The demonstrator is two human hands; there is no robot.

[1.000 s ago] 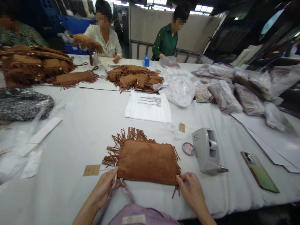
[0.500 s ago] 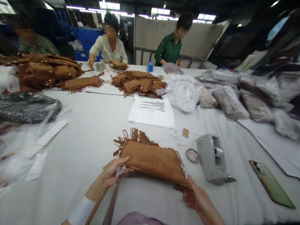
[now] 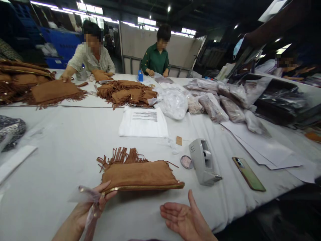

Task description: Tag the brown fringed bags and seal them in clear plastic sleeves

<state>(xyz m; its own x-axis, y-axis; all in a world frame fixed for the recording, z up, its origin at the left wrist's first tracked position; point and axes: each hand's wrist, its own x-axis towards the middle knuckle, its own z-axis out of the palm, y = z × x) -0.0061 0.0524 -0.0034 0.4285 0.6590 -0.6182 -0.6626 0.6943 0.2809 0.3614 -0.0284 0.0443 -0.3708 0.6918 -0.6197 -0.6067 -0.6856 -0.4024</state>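
Note:
A brown fringed pouch [image 3: 140, 174] lies in front of me, its brass zipper edge facing my body and its fringe pointing away. My left hand [image 3: 94, 204] pinches the pouch by its left zipper corner. A strip of clear, purplish plastic wrap [image 3: 91, 214] hangs over the same hand. Palm up with fingers stretched, my right hand [image 3: 184, 214] is empty, below and apart from the pouch's right end. Just right of the pouch are a grey tape dispenser [image 3: 204, 164] and a small round dish [image 3: 187, 162].
Beyond the pouch lies a folded white printed sheet [image 3: 143, 124]. Clear plastic bags [image 3: 173, 103], fringed brown pouches [image 3: 127, 92] and bagged goods [image 3: 213, 107] line the far side. A phone [image 3: 248, 174] is at right. Two co-workers [image 3: 92, 53] work across the table.
My right hand has let go of the pouch's right end and opened. The zipper edge now faces me more fully. The view has turned right, and one co-worker reaches to a pouch.

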